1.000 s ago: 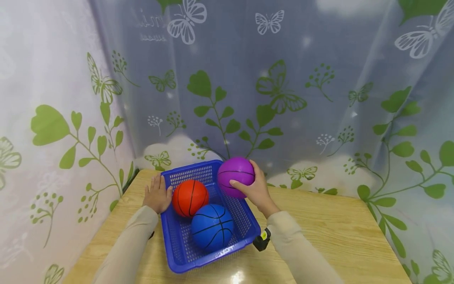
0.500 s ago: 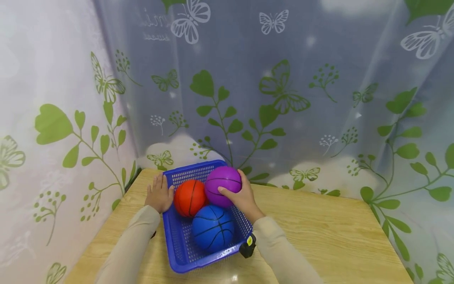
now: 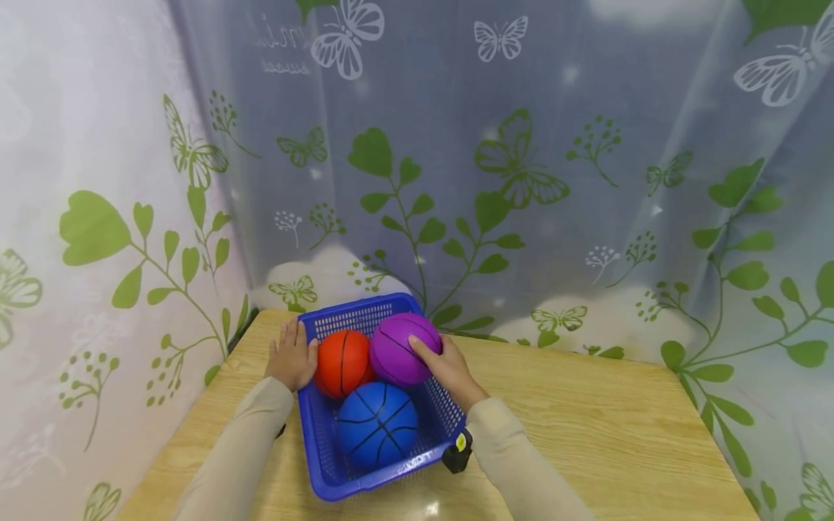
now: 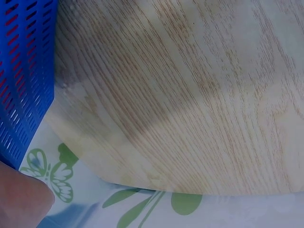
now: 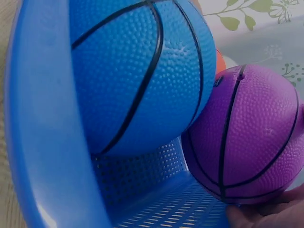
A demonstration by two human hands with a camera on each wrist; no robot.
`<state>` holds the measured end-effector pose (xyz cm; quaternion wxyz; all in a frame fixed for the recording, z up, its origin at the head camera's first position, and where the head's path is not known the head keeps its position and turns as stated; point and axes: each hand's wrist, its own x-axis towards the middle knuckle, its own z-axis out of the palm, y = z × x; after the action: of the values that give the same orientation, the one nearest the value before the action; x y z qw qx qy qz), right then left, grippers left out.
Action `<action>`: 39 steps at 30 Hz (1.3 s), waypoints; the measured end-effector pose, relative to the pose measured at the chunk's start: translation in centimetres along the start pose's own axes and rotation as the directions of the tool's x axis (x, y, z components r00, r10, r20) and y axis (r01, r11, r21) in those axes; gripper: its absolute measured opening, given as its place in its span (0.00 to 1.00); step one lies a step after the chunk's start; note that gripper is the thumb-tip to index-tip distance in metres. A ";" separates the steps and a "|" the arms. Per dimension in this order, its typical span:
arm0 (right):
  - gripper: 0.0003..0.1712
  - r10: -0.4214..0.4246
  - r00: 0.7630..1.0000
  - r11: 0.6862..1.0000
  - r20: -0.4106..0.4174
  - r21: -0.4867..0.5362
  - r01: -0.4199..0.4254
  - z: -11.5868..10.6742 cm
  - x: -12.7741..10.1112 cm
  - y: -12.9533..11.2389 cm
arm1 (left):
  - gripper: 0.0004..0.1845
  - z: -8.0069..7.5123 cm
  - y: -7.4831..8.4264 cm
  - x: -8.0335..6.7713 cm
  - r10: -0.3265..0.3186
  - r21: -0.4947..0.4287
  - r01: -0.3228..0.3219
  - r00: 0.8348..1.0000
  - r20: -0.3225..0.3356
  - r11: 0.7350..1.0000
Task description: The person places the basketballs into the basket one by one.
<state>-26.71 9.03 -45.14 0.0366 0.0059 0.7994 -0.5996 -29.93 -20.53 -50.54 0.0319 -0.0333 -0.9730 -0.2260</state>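
Note:
A blue perforated basket (image 3: 316,441) stands on the wooden table and holds three small basketballs. The orange ball (image 3: 340,362) lies at the back left, the blue ball (image 3: 376,427) at the front. My right hand (image 3: 444,363) holds the purple ball (image 3: 397,351) from its right side, thumb on top, low in the back right of the basket against the other two. In the right wrist view the purple ball (image 5: 247,137) touches the blue ball (image 5: 137,71) above the basket floor (image 5: 156,209). My left hand (image 3: 293,356) lies flat against the basket's left wall (image 4: 23,71), fingers straight.
The table (image 3: 619,427) has bare wood to the right of the basket. A curtain with green leaves and butterflies (image 3: 521,166) hangs close behind and to the left. A small black device (image 3: 456,456) sits at my right wrist by the basket's front right corner.
My right hand has carried the purple ball down and left from above the basket's right rim into the basket. The blue ball shifted slightly left. The left hand stayed put.

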 end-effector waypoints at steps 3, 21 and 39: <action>0.47 -0.004 1.000 0.999 -0.005 -0.055 0.004 -0.2 0.0 -0.1 | 0.32 0.0 0.0 0.0 -0.002 -0.002 0.002 1.000 0.001 1.000; 0.54 -0.308 0.949 0.901 0.068 -0.301 0.314 0.6 0.0 0.2 | 0.32 0.2 0.0 0.0 0.000 -0.011 0.000 1.000 -0.013 1.000; 0.51 -0.245 0.969 0.936 0.008 -0.259 0.239 1.0 -0.1 1.2 | 0.33 0.1 -0.1 0.1 -0.010 -0.033 0.009 1.000 -0.009 0.999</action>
<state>-26.51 8.41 -46.52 -0.0468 -0.0900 0.8657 -0.4901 -30.00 -20.59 -50.68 0.0350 -0.0281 -0.9692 -0.2421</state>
